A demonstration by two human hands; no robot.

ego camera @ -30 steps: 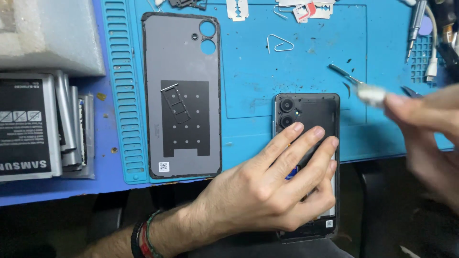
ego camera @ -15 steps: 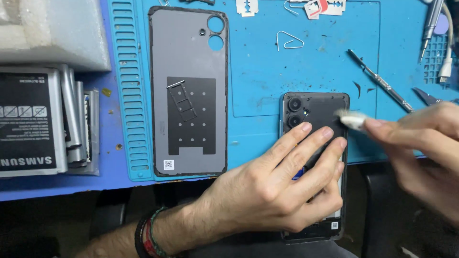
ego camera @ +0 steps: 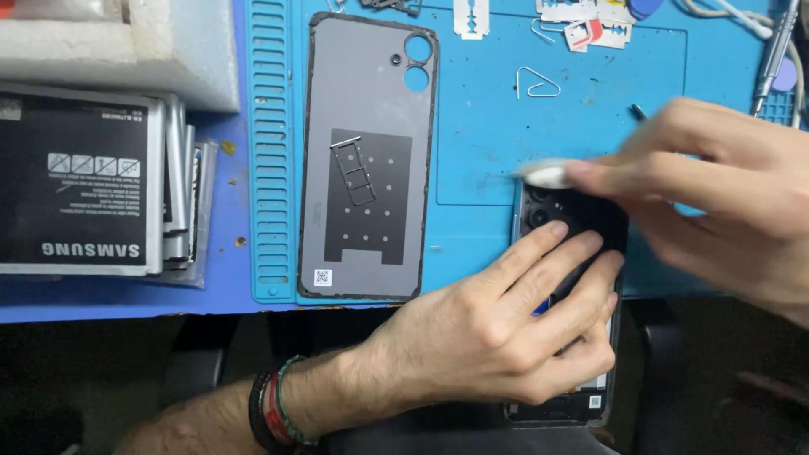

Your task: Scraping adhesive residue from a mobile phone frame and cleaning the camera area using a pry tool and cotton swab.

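A dark phone [ego camera: 600, 221] with its back removed lies half over the front edge of the blue mat [ego camera: 480, 126]. My left hand [ego camera: 497, 337] lies across it, fingers spread over its middle and curled at its right edge, holding it down. My right hand [ego camera: 725, 194] comes in from the right and pinches a thin tool with a white tip [ego camera: 546, 175]. That tip is at the phone's top left corner, beside the camera lenses. The tool's shaft is hidden in my fingers.
The grey back cover [ego camera: 371, 160] lies inside-up on the mat to the left, a SIM tray [ego camera: 354, 173] on it. Further left are a stack of batteries [ego camera: 80, 181] and a white box [ego camera: 118, 42]. Along the far edge lie a razor blade [ego camera: 470, 17], a wire triangle [ego camera: 537, 82] and a screwdriver [ego camera: 775, 50].
My right hand has carried the white-tipped tool leftward, from right of the phone to its top left corner. My left hand has stayed on the phone.
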